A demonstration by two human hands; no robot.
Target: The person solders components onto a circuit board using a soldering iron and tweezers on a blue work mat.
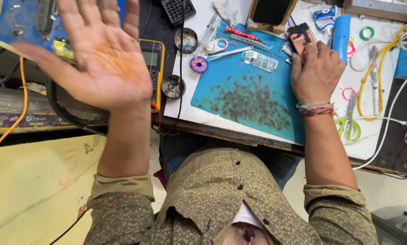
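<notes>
On the blue work mat (251, 97), seen from the head camera, the right hand (316, 68) presses a small opened phone body (302, 38) at the mat's far edge, fingers clamped on it. The left hand (101, 59) is raised, open and empty, above the yellow multimeter (152, 59). With only one hand steadying it, the phone could slip toward the blue hot-air tool (341, 32) just beside it.

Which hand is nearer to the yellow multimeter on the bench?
Left. The left hand is raised, open palm up, right beside the yellow multimeter and partly overlapping it in view. The right hand is far across the blue mat, pressing a small phone part.
</notes>
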